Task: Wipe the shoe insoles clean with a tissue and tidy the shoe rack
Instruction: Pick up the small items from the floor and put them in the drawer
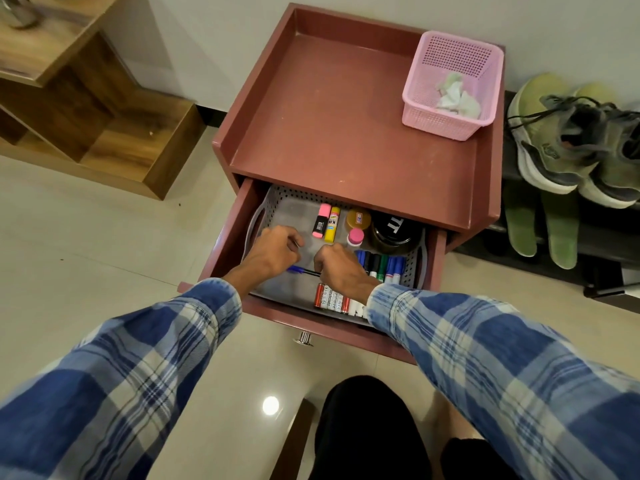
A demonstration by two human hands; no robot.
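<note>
My left hand and right hand were down in the drawer, fingers curled; whether either gripped the blue pen between them, I could not tell. The insoles lay right of the drawer, long axes running toward me, nearer the right hand.

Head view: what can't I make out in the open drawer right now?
Head view only:
Left hand: fingers curl under; what they hold is hidden by its back.
Right hand: same; it covers the blue pen's end.
Batteries: partly under the right sleeve.
Black jar: label cut off by the cabinet top.
</note>
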